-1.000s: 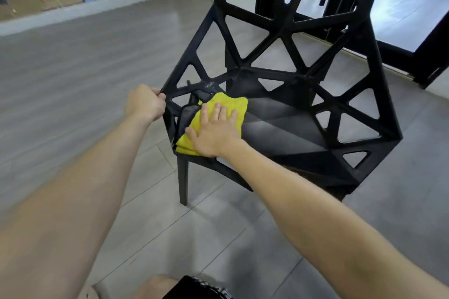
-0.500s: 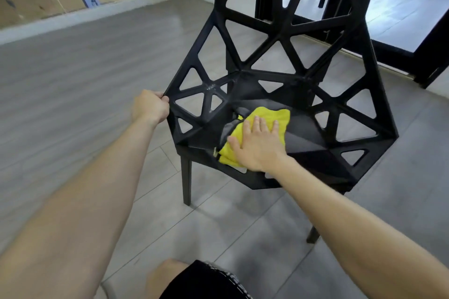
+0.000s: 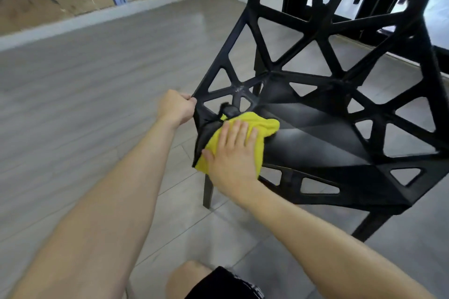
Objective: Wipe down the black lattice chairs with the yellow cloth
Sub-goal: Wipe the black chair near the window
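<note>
Nearest, a bare knee and black shorts edge the view. Beyond them the right hand lies flat, fingers straight, pressing the yellow cloth onto the front left corner of the black lattice chair seat. Just left of it, the left hand curls tight round the chair's side frame. Past both hands, the chair's back rises over grey floor.

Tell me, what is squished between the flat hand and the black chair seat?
The yellow cloth: the right hand presses it flat onto the chair seat, seen in the head view.
</note>
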`<state>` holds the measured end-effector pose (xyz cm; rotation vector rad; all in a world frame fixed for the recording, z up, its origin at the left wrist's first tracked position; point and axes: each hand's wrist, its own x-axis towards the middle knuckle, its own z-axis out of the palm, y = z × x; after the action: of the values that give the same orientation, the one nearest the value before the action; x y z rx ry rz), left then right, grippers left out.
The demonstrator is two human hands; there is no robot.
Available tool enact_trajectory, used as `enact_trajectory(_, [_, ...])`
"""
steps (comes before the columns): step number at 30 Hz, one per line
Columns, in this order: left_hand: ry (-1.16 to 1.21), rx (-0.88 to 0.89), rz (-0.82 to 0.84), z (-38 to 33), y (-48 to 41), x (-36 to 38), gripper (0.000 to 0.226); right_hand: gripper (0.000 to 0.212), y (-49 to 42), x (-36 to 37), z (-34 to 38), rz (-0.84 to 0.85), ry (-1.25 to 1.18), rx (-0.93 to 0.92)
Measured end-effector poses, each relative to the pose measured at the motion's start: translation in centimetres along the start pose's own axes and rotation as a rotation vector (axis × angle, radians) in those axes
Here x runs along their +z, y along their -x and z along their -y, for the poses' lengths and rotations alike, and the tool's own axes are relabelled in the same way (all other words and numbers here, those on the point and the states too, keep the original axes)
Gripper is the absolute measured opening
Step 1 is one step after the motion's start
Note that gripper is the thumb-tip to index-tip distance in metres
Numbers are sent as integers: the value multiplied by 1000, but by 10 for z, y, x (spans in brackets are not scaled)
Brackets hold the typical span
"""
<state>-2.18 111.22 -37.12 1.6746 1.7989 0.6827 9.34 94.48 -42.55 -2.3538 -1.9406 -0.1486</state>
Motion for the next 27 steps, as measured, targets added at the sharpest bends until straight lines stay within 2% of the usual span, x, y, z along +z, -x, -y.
enact_trajectory(2, [-36, 11, -19, -2, 0, -1, 21, 96, -37, 0, 49, 24, -83, 56])
enact_trajectory(4, [-67, 16, -57, 0, -4, 2, 23, 97, -50, 3, 57, 7, -33, 71])
enact_trajectory(8, [-32, 36, -63, 7, -4, 9, 23, 98, 11, 8, -20, -41, 14, -146])
enact_trajectory(10, [-37, 23, -85, 6, 1, 11, 24, 96, 55, 8, -76, -62, 79, -195])
enact_trajectory(12, [-55, 30, -120, 5, 5, 15, 24, 97, 71, 6, -103, -112, 109, -196])
enact_trajectory(14, [-89, 22, -158, 1, 16, 17, 25, 99, 48, 5, -78, -34, 94, -163])
enact_trajectory(16, [-128, 18, -176, -7, 26, 16, 28, 103, 9, 3, -23, 7, 74, -123])
enact_trajectory(18, [-109, 24, -112, -3, 32, 12, 31, 104, -14, -1, 14, 75, 18, -78])
enact_trajectory(20, [-11, 32, -16, 8, 41, 8, 35, 101, -13, 2, 2, 37, 33, -125])
enact_trajectory(23, [220, -57, 110, 23, 84, 2, 45, 94, 42, 5, -82, -54, 49, -254])
enact_trajectory(25, [275, -73, 277, 30, 112, 3, 54, 94, 84, 0, -138, -51, 88, -213])
enact_trajectory(27, [343, -89, 373, 37, 123, 5, 55, 96, 93, -7, -152, -45, 120, -123])
